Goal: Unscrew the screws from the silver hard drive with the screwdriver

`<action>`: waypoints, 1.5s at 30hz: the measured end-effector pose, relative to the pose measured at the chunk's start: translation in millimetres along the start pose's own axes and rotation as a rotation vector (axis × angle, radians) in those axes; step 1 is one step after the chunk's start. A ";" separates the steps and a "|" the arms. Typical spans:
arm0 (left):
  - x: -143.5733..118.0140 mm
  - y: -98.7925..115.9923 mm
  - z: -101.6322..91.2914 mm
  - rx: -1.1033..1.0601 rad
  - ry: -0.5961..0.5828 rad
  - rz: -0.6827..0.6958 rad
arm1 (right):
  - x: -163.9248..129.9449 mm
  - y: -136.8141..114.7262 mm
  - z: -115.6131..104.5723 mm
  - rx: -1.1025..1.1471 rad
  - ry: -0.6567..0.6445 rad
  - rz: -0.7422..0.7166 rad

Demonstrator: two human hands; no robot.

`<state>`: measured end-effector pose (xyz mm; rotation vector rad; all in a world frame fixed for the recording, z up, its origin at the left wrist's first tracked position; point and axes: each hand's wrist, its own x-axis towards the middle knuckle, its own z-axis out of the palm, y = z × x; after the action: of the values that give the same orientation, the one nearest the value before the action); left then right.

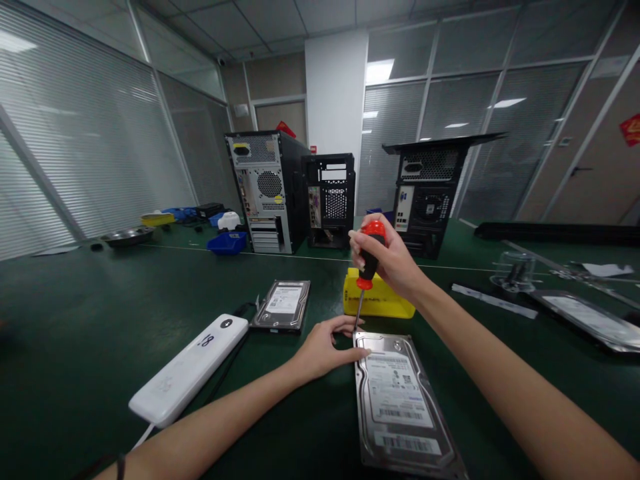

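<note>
A silver hard drive lies flat on the green table in front of me, label up. My right hand grips a screwdriver with a red and black handle, held upright, its tip down at the drive's far left corner. My left hand rests on the table against that same corner, fingers touching the drive's edge beside the tip. A yellow box sits just behind the drive.
A second hard drive lies further left, with a white power bank and its cable beside it. Three computer towers stand at the back. Blue trays, a metal bowl and panels lie around.
</note>
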<state>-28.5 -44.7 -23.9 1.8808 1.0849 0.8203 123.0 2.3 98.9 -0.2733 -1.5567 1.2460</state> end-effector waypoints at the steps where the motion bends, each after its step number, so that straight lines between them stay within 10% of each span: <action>1: 0.0 0.2 0.0 -0.001 -0.001 -0.001 | -0.1 -0.9 0.1 0.026 -0.013 0.015; 45: -3.8 8.9 -1.7 0.054 -0.001 -0.064 | -1.9 8.5 0.1 -0.019 0.097 0.055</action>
<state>-28.2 -50.4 -15.9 1.8802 1.1710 0.7603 120.2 4.6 91.0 -0.3863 -1.4867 1.2430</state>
